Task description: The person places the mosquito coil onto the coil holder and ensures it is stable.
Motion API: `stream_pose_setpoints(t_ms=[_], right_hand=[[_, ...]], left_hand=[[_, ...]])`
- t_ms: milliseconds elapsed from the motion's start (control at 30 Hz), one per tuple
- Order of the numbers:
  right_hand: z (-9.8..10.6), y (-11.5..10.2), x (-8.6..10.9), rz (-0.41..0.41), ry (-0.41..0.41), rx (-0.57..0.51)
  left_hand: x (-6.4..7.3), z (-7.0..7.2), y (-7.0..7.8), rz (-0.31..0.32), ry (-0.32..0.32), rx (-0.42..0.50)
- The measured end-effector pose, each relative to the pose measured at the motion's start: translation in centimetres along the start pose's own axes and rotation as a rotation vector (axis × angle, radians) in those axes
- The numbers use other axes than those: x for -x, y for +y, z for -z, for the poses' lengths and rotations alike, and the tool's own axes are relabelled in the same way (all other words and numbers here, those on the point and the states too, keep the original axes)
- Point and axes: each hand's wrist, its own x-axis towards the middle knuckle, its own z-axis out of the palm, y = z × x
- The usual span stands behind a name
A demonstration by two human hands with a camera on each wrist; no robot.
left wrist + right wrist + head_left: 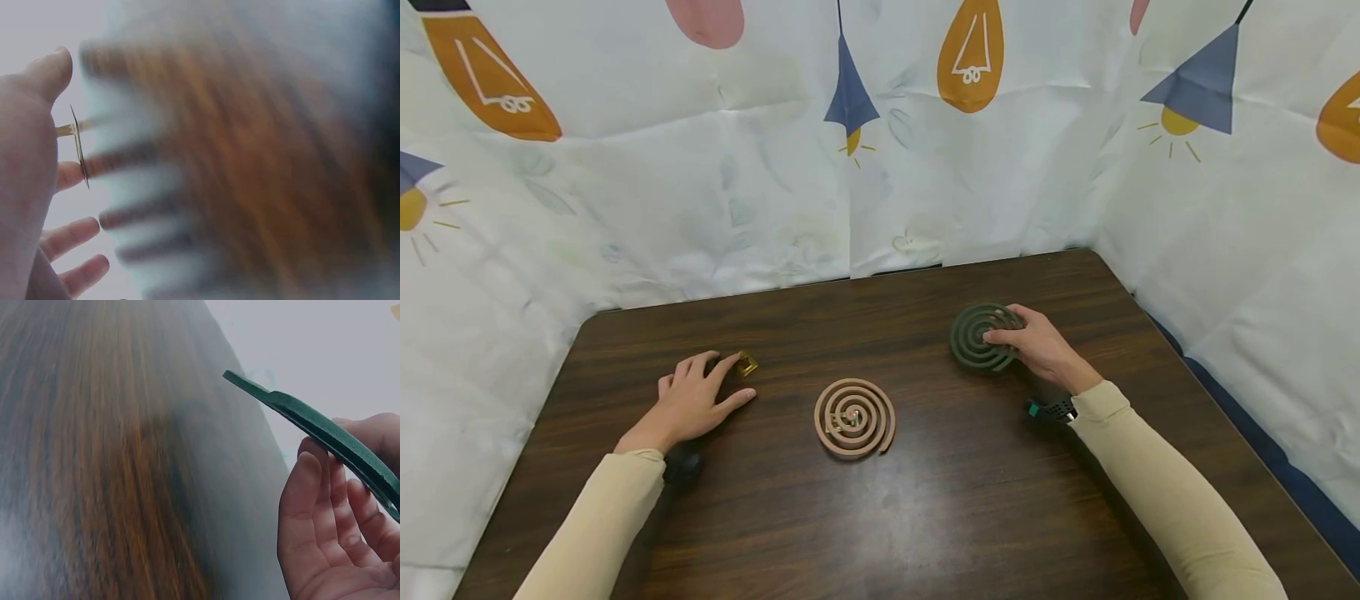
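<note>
My right hand (1036, 342) pinches a dark green mosquito coil (967, 336), thumb on top and fingers beneath; the right wrist view shows the coil (340, 440) edge-on, raised above the table. At the left, my left hand (688, 400) is spread low over the table, its index fingertip right at a small gold metal coil stand (747, 363) and the thumb apart from it. In the left wrist view the thin stand (77, 144) appears edge-on beside the fingers. A brown mosquito coil (827, 390) lies mid-table, with a gold metal piece showing through its rings.
The dark wood-grain table (880, 533) reaches back to a white printed cloth (775, 208) hanging behind it and along both sides. Dark wrist bands (1051, 409) sit at both wrists.
</note>
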Motion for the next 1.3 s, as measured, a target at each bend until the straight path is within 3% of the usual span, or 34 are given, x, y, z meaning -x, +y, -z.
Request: stream_pose_setpoints(t_ms=[933,1300], right_hand=[[-5.6,-1.7,-2.5,0.022,-0.02,-0.164],[-7.3,-2.1,-3.5,0.034,-0.044,-0.2]], left_hand=[[-3.3,0.2,3.9,-0.088,-0.002,-0.029],[-4.0,0.1,4.6,-0.099,-0.017,-0.012]])
